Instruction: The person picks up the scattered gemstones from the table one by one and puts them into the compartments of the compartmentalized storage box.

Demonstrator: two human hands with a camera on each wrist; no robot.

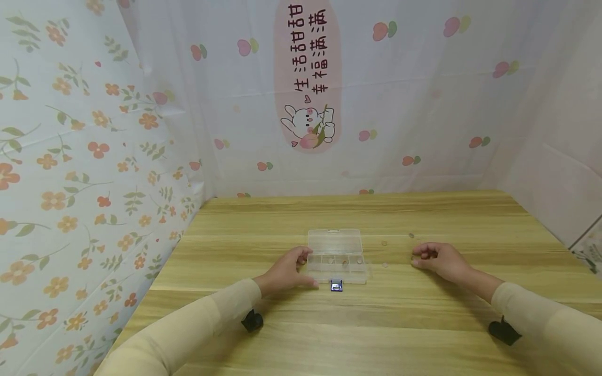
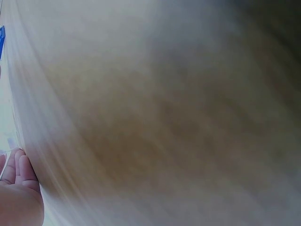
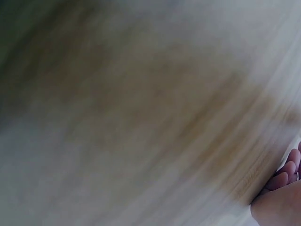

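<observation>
Open box: left bracing, right pinching

With the left hand [image 1: 287, 269] I'm gripping the clear compartment box [image 1: 324, 274] by its left side. To its right, the right hand [image 1: 438, 259] is seemingly pinching a tiny piece [image 1: 414, 258] at the wooden table [image 1: 291, 334]. I'm favouring a low fingertip pinch, box steadied lightly against spills. Lid [image 1: 335, 242] lying open; small pieces [image 1: 345, 262] sitting in rear compartments, loose pieces [image 1: 385, 265] lying outside.

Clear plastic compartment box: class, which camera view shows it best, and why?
The head view: nearly the whole clear plastic compartment box shows, with open lid and blue latch. The left wrist view catches, at its edge, little beyond the latch; the right wrist view shows none discernible.
</observation>
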